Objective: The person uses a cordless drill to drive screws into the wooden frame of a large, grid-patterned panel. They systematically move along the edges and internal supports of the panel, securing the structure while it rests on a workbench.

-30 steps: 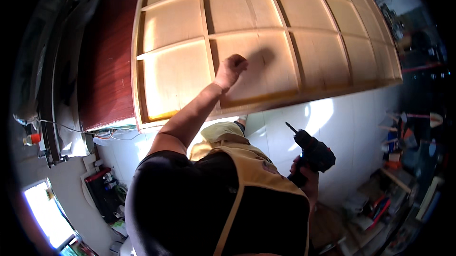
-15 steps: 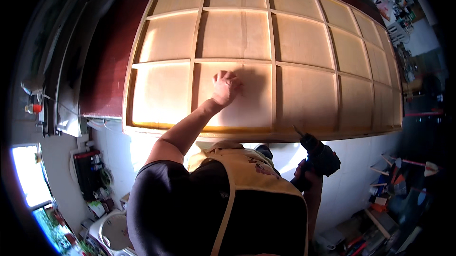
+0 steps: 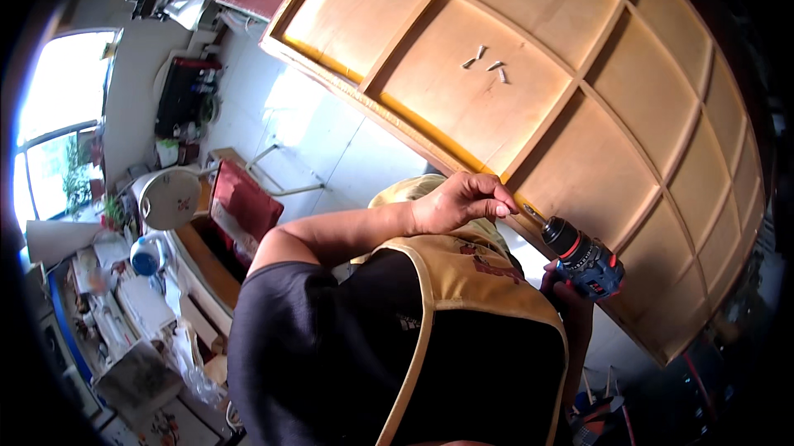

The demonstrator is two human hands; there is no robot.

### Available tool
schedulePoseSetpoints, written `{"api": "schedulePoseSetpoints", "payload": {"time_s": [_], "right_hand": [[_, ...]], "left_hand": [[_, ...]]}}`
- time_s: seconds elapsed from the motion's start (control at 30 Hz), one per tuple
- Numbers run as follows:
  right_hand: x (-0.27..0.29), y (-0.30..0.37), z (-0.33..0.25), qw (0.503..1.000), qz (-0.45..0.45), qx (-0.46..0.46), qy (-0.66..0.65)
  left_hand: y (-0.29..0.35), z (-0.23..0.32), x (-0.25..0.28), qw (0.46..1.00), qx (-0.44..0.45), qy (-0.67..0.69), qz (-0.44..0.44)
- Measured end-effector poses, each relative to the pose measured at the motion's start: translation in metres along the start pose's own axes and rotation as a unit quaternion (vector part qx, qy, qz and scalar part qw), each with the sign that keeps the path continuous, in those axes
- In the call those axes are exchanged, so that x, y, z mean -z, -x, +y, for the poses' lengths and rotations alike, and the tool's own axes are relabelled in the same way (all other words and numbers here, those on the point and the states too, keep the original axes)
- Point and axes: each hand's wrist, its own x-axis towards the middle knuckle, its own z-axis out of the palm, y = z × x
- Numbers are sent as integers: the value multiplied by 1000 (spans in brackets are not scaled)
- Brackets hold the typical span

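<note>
Two hands meet at the near edge of a large pale wooden grid frame (image 3: 529,90), a lattice of plywood panels divided by thin wooden ribs, which fills the upper right of the view and tilts down toward the lower right. Your left hand (image 3: 459,202) reaches across your chest, its fingers (image 3: 495,206) curled narrow and pinched together right at the tip of the drill; whether they hold a screw or the bit itself is too small to tell. Your right hand (image 3: 571,297) is mostly hidden behind your body, wrapped around the grip of a dark blue and black cordless drill (image 3: 583,260) with a red ring behind its chuck. That drill points up and to the left, so its silvery tip lies just beside the pinched fingers of the left hand, touching or nearly touching them, and close against the yellow-edged rim of the frame.

Four small pale screws (image 3: 488,63) lie loose on one panel of the frame, well apart from both hands, further up.

You wear a black short-sleeved shirt under a tan apron (image 3: 463,281) with lighter piping.

Off to the left, on the floor below, stand a red chair (image 3: 241,202), a round white fan (image 3: 168,196) and a cluttered heap of papers and bags (image 3: 132,322), beside a bright window (image 3: 50,140).
</note>
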Motion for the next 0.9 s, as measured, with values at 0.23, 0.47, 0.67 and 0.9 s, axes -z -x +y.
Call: {"api": "schedulePoseSetpoints", "payload": {"time_s": [0.23, 0.47, 0.67, 0.9], "right_hand": [[10, -33, -20, 990, -45, -132, 36], [12, -41, -29, 990, -53, -127, 37], [6, -36, -37, 987, -9, -142, 71], [-18, -33, -47, 917, -6, 58, 394]], "left_hand": [[11, -19, 7, 996, -17, -19, 90], [-4, -21, 30, 995, -6, 24, 97], [-14, -15, 40, 998, -11, -4, 58], [-24, -14, 48, 980, -113, -159, 28]]}}
